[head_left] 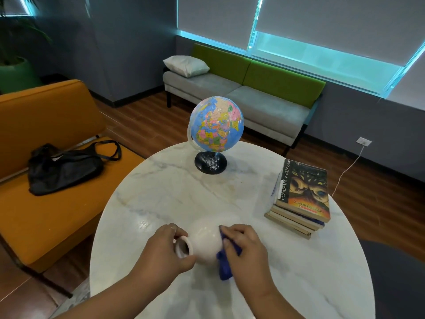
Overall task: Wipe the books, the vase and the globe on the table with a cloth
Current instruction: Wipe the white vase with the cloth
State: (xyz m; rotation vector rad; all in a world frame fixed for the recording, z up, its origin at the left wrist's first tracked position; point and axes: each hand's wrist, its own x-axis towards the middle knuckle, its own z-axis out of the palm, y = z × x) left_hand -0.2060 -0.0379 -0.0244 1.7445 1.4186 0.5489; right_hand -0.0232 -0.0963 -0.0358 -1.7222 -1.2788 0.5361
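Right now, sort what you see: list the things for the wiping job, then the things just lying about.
Job: vase, held by the left hand; blue cloth, in the right hand; globe; stack of books; table.
Lying about: black bag, pillow, sofa, orange seat.

Both my arms reach forward and in, close together in front of me. My left forearm (110,293) comes up from the lower left, and my left hand (161,247) grips the neck of the vase (204,240), its fingers (176,229) curled over the top of the rim and the thumb (186,261) hooked underneath. My right forearm (271,302) comes in from the lower right. My right hand (246,249) is turned palm-inward with the knuckles up and the fingers bent, holding the cloth (224,267) pressed against the vase's side.
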